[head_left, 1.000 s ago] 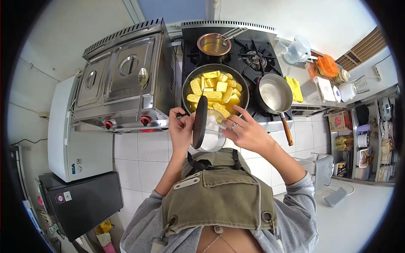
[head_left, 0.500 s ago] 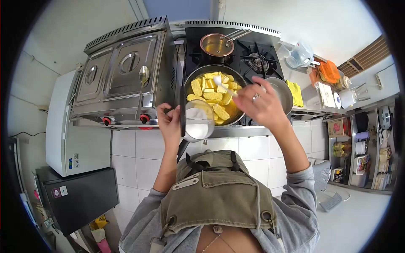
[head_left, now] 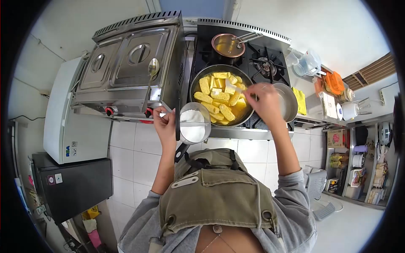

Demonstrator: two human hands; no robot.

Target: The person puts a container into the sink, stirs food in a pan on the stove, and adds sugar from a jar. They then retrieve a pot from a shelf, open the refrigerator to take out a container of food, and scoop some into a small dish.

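My left hand (head_left: 165,122) grips a clear container (head_left: 206,134) of white powder (head_left: 193,120) by its dark upright lid, at the near left side of the frying pan. My right hand (head_left: 266,99) is closed on the handle of a small white spoon (head_left: 233,87), its fingers over the pan's right side. The spoon's bowl is tilted above the food and partly blurred. In the black frying pan (head_left: 193,86) several yellow oblong pieces (head_left: 227,112) lie in yellow liquid.
Behind the frying pan stands a lidded pot (head_left: 228,47). An uncovered pan (head_left: 287,103) is to the right, near a yellow cloth (head_left: 299,101). A metal spoon (head_left: 152,69) lies on the steel food warmer (head_left: 126,90) at left. Plastic jugs (head_left: 311,63) stand on the right counter.
The white spoon has tipped over above the yellow pieces as my right hand turned. My left hand has drawn the container slightly left and toward me. The whole view has shifted a little.
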